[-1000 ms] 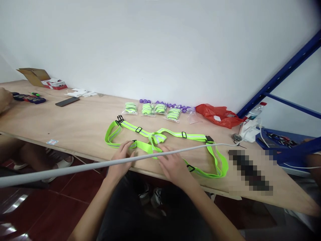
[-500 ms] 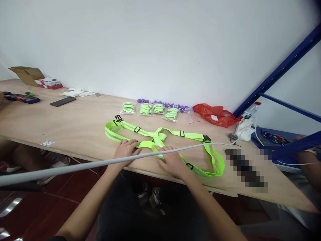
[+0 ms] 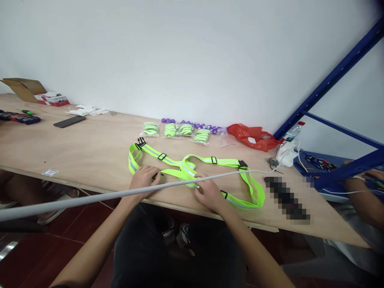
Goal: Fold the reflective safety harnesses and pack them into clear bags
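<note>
A neon yellow-green reflective harness (image 3: 189, 171) with grey stripes lies spread in loops on the wooden table (image 3: 99, 148). A black open buckle end (image 3: 140, 143) sits at its far left, and black sliders are on the straps. My left hand (image 3: 144, 180) is closed on the left front strap, beside a slider partly hidden by the fingers. My right hand (image 3: 209, 194) is closed on the strap just right of the crossing; its fingertips are partly hidden. A white cable (image 3: 120, 194) runs across the view in front of both hands.
Several bagged reflective straps (image 3: 201, 136) and purple pieces (image 3: 214, 130) lie along the wall. A red plastic bag (image 3: 252, 137), a bottle (image 3: 295, 132) and a blurred-out dark object (image 3: 286, 198) are on the right. A dark phone-like slab (image 3: 69, 121) lies left. Another person's arm (image 3: 363, 200) is at right.
My right hand has moved slightly right and its fingers have closed in. The strap between my hands is drawn straighter, and the left loop has narrowed. The whole view has shifted slightly.
</note>
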{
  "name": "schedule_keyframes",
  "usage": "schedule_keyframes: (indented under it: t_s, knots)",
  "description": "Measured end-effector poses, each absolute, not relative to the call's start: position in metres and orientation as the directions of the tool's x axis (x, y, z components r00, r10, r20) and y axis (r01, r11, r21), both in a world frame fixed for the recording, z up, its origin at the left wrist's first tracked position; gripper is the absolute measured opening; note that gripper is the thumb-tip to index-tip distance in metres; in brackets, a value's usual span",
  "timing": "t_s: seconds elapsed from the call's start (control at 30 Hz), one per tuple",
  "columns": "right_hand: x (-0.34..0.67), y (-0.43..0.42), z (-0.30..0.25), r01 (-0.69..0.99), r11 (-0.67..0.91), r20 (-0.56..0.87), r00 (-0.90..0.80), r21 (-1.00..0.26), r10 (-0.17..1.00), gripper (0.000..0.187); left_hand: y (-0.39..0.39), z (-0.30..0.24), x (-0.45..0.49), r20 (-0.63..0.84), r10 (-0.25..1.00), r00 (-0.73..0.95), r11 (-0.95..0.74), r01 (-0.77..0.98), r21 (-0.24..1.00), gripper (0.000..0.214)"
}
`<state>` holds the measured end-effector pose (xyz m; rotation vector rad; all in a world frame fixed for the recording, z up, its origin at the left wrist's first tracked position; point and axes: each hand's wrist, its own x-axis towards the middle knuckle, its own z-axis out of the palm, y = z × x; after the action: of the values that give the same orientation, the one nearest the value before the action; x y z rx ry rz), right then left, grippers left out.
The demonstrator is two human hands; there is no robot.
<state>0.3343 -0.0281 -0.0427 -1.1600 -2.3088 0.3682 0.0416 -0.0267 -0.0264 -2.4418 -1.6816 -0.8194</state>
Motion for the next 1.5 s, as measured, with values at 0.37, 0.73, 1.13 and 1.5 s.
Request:
schedule_keyframes:
  t_s: [0.37, 0.73, 1.13, 1.5]
  knots:
    - [0.346, -0.034, -0.043, 0.521, 0.492, 0.276, -0.438, -0.698, 0.856, 0.033, -0.030, -0.033, 0.049, 0.429, 0.870, 0.244, -0.412, 0.837, 0.359, 0.026]
    - [0.338, -0.042, -0.034, 0.538, 0.608, 0.262, -0.584, -0.584, 0.768, 0.017, -0.010, -0.013, 0.102, 0.490, 0.774, 0.401, -0.612, 0.673, 0.415, 0.022]
    - [0.353, -0.033, -0.041, 0.518, 0.329, 0.187, -0.307, -0.789, 0.933, 0.037, -0.024, -0.015, 0.096, 0.363, 0.579, 0.730, -0.811, 0.472, 0.344, 0.025]
    - [0.335, -0.013, -0.027, 0.573, 0.390, 0.285, -0.268, -0.721, 0.920, 0.014, -0.035, -0.018, 0.097, 0.326, 0.577, 0.749, -0.814, 0.492, 0.309, 0.031]
